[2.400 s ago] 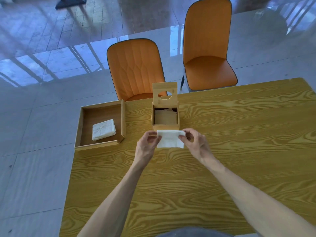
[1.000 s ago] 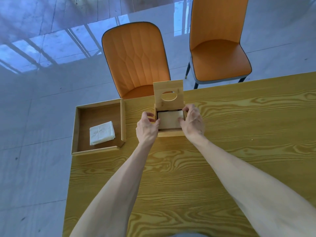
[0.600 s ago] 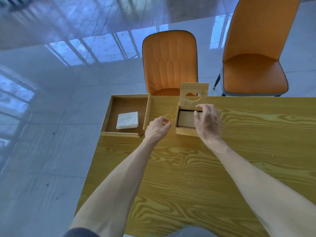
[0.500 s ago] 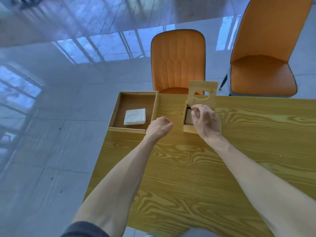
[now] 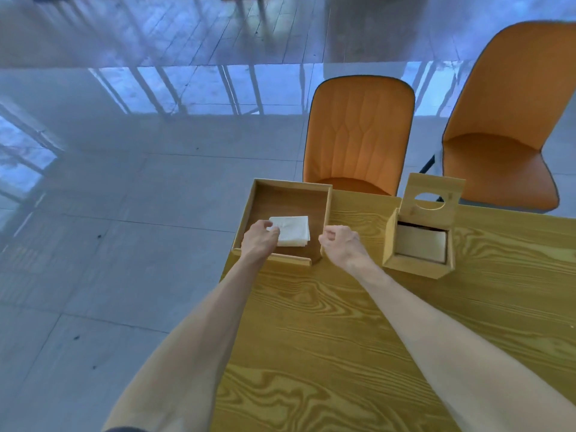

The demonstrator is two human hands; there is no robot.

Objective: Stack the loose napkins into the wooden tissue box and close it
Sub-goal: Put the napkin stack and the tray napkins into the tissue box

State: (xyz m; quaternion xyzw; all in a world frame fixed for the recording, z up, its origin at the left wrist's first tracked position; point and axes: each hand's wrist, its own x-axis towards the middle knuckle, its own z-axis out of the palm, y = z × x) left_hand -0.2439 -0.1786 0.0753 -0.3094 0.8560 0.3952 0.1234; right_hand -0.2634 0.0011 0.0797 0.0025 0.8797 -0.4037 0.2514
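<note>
A folded white napkin (image 5: 293, 230) lies in the wooden tray (image 5: 249, 210) at the table's left edge. My left hand (image 5: 259, 240) is inside the tray with its fingertips on the napkin's left corner; whether they pinch it I cannot tell. My right hand (image 5: 341, 243) hovers just right of the tray, fingers loosely curled with nothing in them. The wooden tissue box (image 5: 417, 263) stands to the right with its lid (image 5: 431, 199), which has an oval hole, raised upright. Pale napkins (image 5: 420, 246) lie stacked inside the box.
The tray and box sit on a yellow wood-grain table (image 5: 358, 338). Two orange chairs (image 5: 358, 135) (image 5: 505, 126) stand behind the table's far edge. A glossy grey tiled floor (image 5: 109, 213) lies to the left.
Both hands have left the tissue box, where they laid a napkin. My left hand has moved left into the tray onto the napkin there; my right hand has followed beside the tray.
</note>
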